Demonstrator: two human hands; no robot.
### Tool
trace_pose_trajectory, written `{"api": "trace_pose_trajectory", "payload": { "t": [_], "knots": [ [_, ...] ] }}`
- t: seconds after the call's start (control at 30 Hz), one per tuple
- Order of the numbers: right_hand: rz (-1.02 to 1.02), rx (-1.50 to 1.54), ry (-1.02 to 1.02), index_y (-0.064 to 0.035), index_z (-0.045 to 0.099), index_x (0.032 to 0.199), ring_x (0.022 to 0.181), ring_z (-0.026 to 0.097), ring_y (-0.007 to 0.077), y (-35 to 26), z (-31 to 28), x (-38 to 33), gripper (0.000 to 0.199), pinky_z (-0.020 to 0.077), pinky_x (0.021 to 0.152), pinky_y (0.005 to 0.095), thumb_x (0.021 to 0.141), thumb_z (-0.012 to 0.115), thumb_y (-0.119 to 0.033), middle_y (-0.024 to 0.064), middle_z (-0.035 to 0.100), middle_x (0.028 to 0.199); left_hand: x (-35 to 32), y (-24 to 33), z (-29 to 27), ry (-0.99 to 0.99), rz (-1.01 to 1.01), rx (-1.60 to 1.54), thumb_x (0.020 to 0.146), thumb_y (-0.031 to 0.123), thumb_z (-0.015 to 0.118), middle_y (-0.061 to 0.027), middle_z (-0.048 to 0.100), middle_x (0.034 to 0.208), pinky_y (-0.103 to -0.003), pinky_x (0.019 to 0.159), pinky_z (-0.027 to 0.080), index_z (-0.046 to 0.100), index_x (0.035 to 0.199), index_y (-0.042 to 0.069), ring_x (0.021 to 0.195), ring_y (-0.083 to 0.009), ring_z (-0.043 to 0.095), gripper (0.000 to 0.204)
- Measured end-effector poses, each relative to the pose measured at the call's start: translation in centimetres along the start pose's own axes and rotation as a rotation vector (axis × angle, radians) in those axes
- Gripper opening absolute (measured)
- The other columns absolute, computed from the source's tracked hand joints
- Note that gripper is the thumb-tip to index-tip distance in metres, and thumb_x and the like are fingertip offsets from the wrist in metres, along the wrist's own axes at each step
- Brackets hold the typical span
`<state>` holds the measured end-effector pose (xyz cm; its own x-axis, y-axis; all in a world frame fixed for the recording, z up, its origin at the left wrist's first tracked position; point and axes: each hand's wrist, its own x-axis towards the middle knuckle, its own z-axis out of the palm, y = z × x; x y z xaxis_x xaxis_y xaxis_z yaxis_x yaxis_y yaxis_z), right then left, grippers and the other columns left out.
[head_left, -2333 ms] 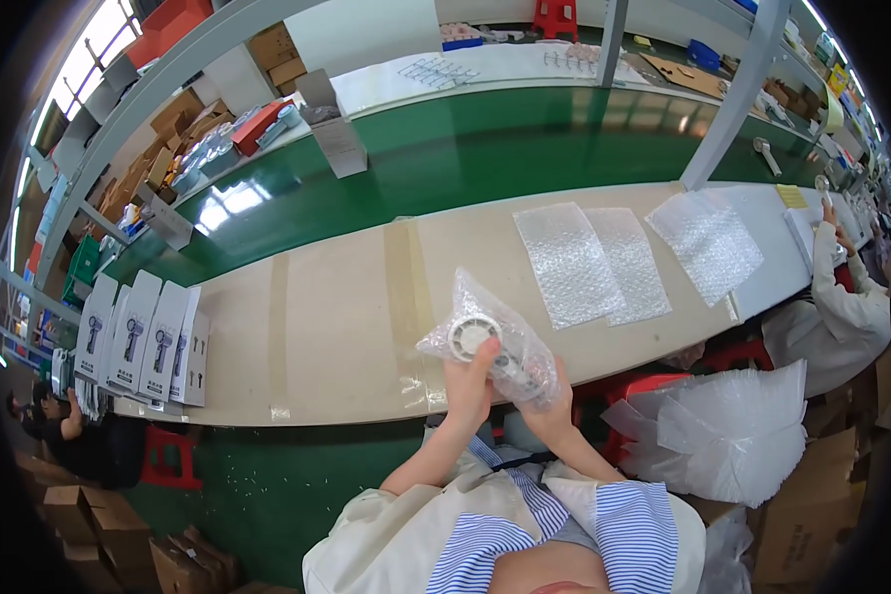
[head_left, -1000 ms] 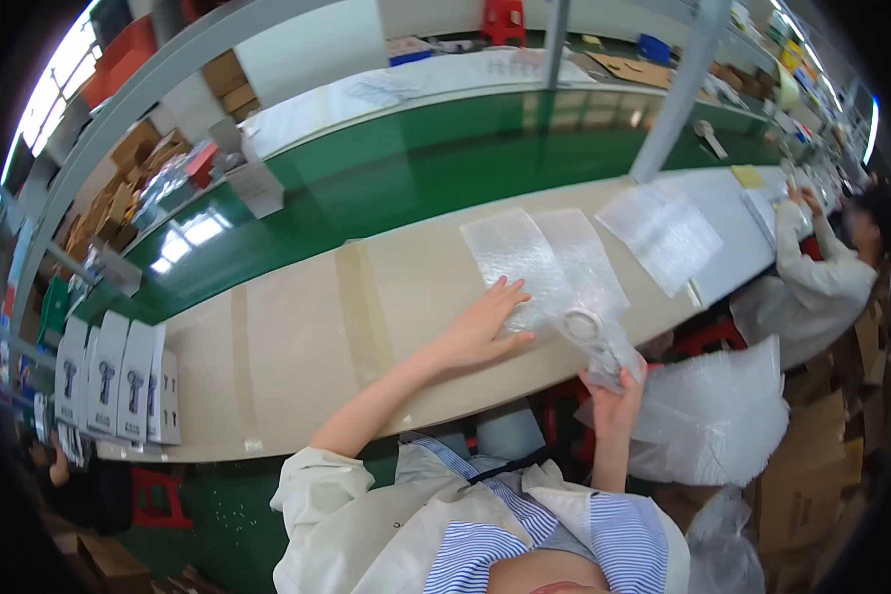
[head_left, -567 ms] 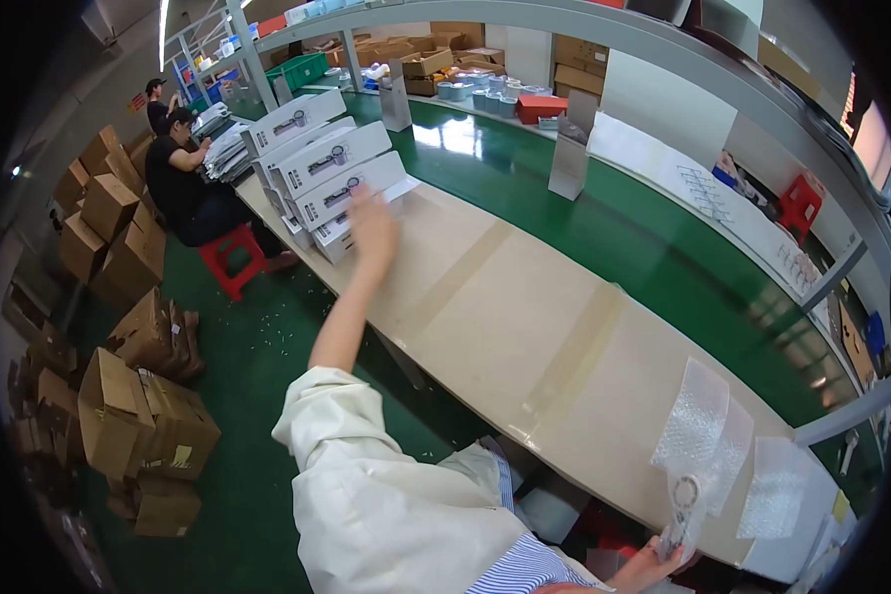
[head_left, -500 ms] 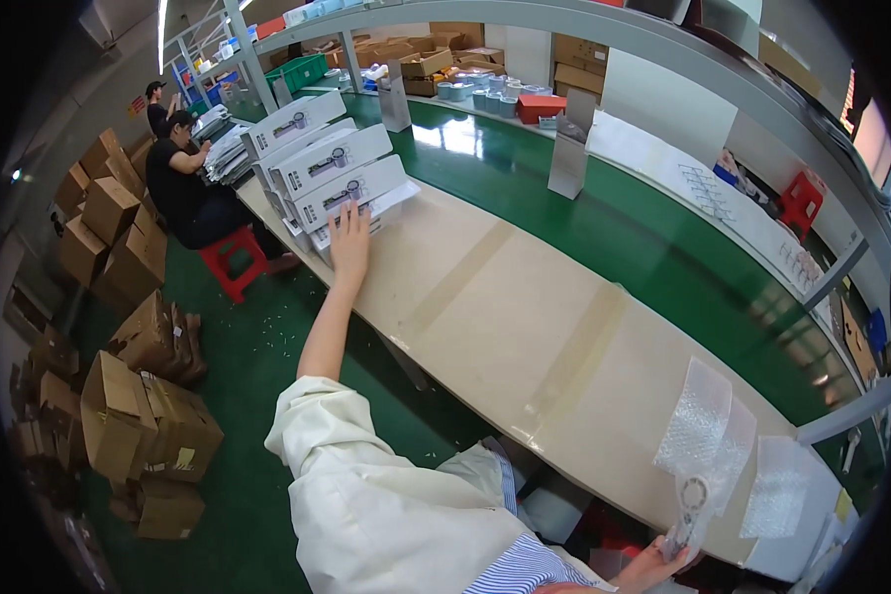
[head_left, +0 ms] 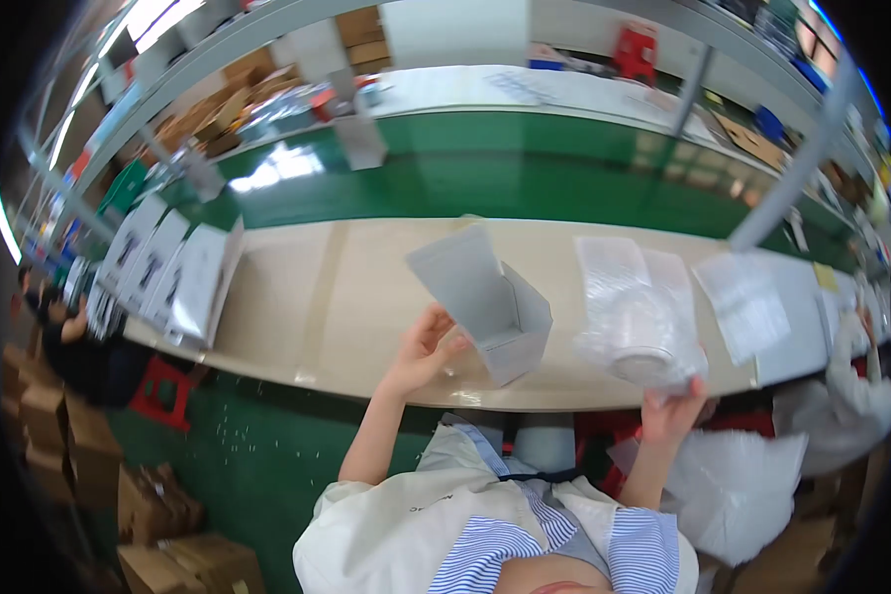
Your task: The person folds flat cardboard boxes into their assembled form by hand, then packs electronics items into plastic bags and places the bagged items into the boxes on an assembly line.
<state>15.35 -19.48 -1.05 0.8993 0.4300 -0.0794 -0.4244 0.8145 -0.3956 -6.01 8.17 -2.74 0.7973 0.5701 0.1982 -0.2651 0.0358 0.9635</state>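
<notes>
My left hand [head_left: 428, 344] grips an open white cardboard box [head_left: 485, 300] by its lower corner, holding it tilted above the beige worktable [head_left: 317, 297]. My right hand [head_left: 671, 413] is closed on a round part wrapped in a bubble-wrap bag [head_left: 640, 342], held at the table's near edge. More flat bubble-wrap bags [head_left: 629, 272] lie on the table just behind it.
A row of upright white boxes [head_left: 173, 277] stands at the table's left end. A green conveyor belt [head_left: 485, 183] runs behind the table. Another worker in white [head_left: 856, 381] sits at the right. Brown cartons [head_left: 158, 525] lie on the green floor at lower left.
My left hand reached far left to the stacked white boxes, took one and brought it back in front of me. My right hand kept the wrapped part throughout.
</notes>
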Motion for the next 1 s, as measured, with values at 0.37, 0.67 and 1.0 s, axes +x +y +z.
{"api": "trace_pose_trajectory", "payload": {
  "t": [0.37,0.67,1.0],
  "knots": [
    [-0.006,-0.659,-0.412,-0.0096,0.043,0.116,0.073,0.061,0.0192,-1.5,9.8,1.2,0.052,0.0483,0.043,0.0290,0.072,0.068,-0.020,0.0114,0.056,0.096,1.4,4.1,8.1,0.150,0.710,0.625,0.076,0.015,0.076,-0.0195,0.041,0.136,-0.040,0.105,0.031,0.033,0.134,0.006,0.128,-0.0317,0.038,0.073],
    [-0.046,-1.463,-0.987,-0.0061,0.053,0.107,0.069,0.058,0.0173,-3.6,20.1,3.7,0.036,0.0451,0.054,0.0238,0.075,0.067,-0.011,0.0105,0.056,0.087,1.7,1.4,8.5,0.103,0.701,0.550,0.060,0.014,0.087,-0.0367,0.036,0.132,-0.049,0.093,0.043,0.039,0.113,0.010,0.125,-0.0449,0.039,0.072],
    [-0.015,-2.088,-1.441,0.0002,0.051,0.104,0.083,0.059,0.0366,3.1,18.8,1.7,0.035,0.0489,0.069,0.0418,0.076,0.067,-0.014,0.0205,0.056,0.098,0.3,1.4,10.5,0.166,0.502,0.594,0.061,0.015,0.086,-0.0297,0.035,0.135,-0.041,0.091,0.048,0.026,0.126,0.013,0.122,-0.0385,0.045,0.088]
  ]
}}
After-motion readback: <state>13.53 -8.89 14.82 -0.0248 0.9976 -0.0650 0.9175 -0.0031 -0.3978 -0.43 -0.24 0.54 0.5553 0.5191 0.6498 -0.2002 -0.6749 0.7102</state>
